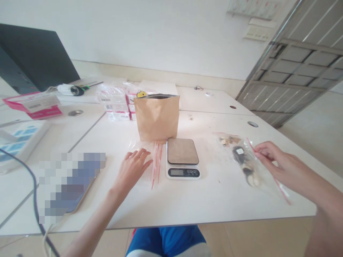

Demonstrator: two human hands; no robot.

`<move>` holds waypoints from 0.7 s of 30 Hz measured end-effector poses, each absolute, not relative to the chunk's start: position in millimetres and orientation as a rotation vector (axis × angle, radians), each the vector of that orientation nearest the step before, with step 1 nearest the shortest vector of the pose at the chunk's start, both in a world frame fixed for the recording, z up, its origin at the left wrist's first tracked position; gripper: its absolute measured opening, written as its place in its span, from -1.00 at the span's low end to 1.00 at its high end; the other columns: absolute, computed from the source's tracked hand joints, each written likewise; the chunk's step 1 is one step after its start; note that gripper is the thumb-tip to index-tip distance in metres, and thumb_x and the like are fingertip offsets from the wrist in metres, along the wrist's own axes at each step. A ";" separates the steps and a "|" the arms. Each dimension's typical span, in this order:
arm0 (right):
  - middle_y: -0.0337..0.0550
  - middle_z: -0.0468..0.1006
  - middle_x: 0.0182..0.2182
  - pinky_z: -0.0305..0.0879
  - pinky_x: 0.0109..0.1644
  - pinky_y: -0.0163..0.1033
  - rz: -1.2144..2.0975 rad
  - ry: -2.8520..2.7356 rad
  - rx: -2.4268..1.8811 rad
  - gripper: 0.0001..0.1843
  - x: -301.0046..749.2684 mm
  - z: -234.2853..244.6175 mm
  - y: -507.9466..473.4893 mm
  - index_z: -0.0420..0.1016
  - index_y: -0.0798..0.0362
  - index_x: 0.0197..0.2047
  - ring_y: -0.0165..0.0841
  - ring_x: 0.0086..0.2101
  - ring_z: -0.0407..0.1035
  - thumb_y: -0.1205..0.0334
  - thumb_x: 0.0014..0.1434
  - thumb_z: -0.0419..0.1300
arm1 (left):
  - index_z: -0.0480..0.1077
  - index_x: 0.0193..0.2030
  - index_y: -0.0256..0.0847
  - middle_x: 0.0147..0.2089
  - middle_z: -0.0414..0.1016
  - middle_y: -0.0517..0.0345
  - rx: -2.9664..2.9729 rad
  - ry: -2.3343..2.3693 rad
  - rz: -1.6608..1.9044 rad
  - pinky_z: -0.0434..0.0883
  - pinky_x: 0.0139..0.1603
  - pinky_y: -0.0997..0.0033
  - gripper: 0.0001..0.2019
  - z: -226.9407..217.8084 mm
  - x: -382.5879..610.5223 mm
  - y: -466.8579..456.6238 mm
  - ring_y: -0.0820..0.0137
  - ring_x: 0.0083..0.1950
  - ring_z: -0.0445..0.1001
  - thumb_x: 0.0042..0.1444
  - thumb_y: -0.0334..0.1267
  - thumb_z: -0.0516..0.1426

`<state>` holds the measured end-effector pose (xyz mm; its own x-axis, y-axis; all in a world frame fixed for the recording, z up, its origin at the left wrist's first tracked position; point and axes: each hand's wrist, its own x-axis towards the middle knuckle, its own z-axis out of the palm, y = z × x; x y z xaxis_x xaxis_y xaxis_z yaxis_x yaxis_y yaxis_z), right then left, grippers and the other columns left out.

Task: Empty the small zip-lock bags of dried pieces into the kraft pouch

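Nearest the lens, a pair of blue-clad knees point(166, 241) is showing under the near edge of the white table point(203, 203), and two bare forearms are reaching out over it. The left hand point(132, 167) is lying flat, fingers released and spread, on a small stack of empty zip bags point(150, 162) with red seal strips (how many bags is not readable). The right hand point(276, 160) is pinching the red-striped top edge of one filled zip bag point(248, 164), which is lying on the tabletop with pale and dark pieces inside. A second, smaller bag of pieces point(227, 140) is lying just beyond it.

Between the hands one digital kitchen scale point(183, 158) is sitting with its platform bare, just beside the empty bags. Directly behind it one brown kraft paper pouch point(157, 117) is standing upright with its mouth open. Behind the pouch a cluster of pink-and-white boxes point(116, 103) is stacked. To the left one pixelated flat object point(71, 182) is lying near the table edge, and a dark cable point(32, 192) is crossing in front of it.

Bare tabletop is stretching between the scale and the filled bag, and along the near edge; the right corner is sitting close to the right wrist.
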<state>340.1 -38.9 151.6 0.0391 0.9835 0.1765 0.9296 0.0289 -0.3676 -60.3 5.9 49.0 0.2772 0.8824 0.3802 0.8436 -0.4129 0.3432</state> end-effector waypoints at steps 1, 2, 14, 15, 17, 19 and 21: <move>-0.02 0.55 -0.36 0.32 -0.35 -0.01 0.176 -1.872 -1.917 -0.86 320.8 156.0 -43.6 0.24 -0.23 -0.25 -0.08 -0.39 0.46 -0.03 0.20 -0.04 | 0.46 -0.22 -0.16 -0.13 0.53 -0.04 2.359 1.702 0.910 0.27 -0.14 0.23 -0.72 54.7 -50.0 -3.2 0.20 -0.16 0.47 0.26 -0.18 -0.06; -0.05 0.52 -0.41 0.31 -0.40 -0.02 0.154 -1.809 -1.868 -0.86 300.5 157.9 -47.5 0.20 -0.21 -0.24 -0.08 -0.43 0.45 -0.03 0.20 -0.05 | 0.45 -0.24 -0.14 -0.17 0.53 0.00 2.255 1.685 1.008 0.27 -0.17 0.26 -0.75 60.4 -37.2 -14.1 0.23 -0.20 0.47 0.25 -0.21 -0.05; -0.22 0.39 -0.39 0.31 -0.35 -0.28 1.153 -1.668 -1.009 -0.75 142.4 114.9 -64.2 0.27 -0.12 -0.02 -0.39 -0.43 0.33 0.00 0.35 -0.08 | 0.44 -0.19 -0.07 -0.07 0.50 0.06 1.213 1.070 1.359 0.26 0.17 0.31 -0.81 77.0 26.4 -70.5 0.21 0.17 0.33 0.18 -0.08 0.09; -0.21 0.39 -0.35 0.31 -0.31 -0.28 1.175 -1.650 -0.985 -0.75 140.1 111.1 -64.8 0.26 -0.11 -0.01 -0.40 -0.39 0.33 0.01 0.35 -0.08 | 0.45 -0.14 -0.08 0.01 0.48 0.07 1.183 1.115 1.379 0.20 0.25 0.27 -0.77 74.6 21.4 -68.2 0.19 0.23 0.28 0.17 -0.06 0.09; -0.23 0.37 -0.36 0.28 -0.30 -0.31 1.203 -1.642 -0.972 -0.79 136.9 104.0 -65.5 0.23 -0.07 -0.06 -0.42 -0.38 0.31 0.04 0.34 -0.04 | 0.43 -0.01 -0.10 0.12 0.44 0.07 1.169 1.184 1.390 0.13 0.32 0.21 -0.67 72.2 13.2 -65.3 0.17 0.29 0.23 0.17 -0.02 0.08; -0.31 0.31 -0.46 0.20 -0.39 -0.36 1.198 -1.701 -0.995 -0.83 135.1 98.5 -65.3 0.21 -0.02 -0.23 -0.46 -0.46 0.23 0.07 0.31 0.03 | 0.41 0.06 -0.13 0.12 0.44 0.05 1.205 1.216 1.379 0.15 0.32 0.20 -0.60 72.5 8.3 -64.2 0.17 0.29 0.24 0.20 0.01 0.02; -0.35 0.22 -0.54 0.09 -0.47 -0.38 1.156 -1.786 -1.033 -0.77 134.8 95.8 -64.1 0.15 0.00 -0.37 -0.50 -0.53 0.13 0.11 0.29 0.04 | 0.43 0.04 -0.14 0.07 0.48 0.05 1.260 1.220 1.367 0.21 0.28 0.23 -0.60 74.3 5.7 -63.6 0.18 0.24 0.31 0.21 0.01 0.00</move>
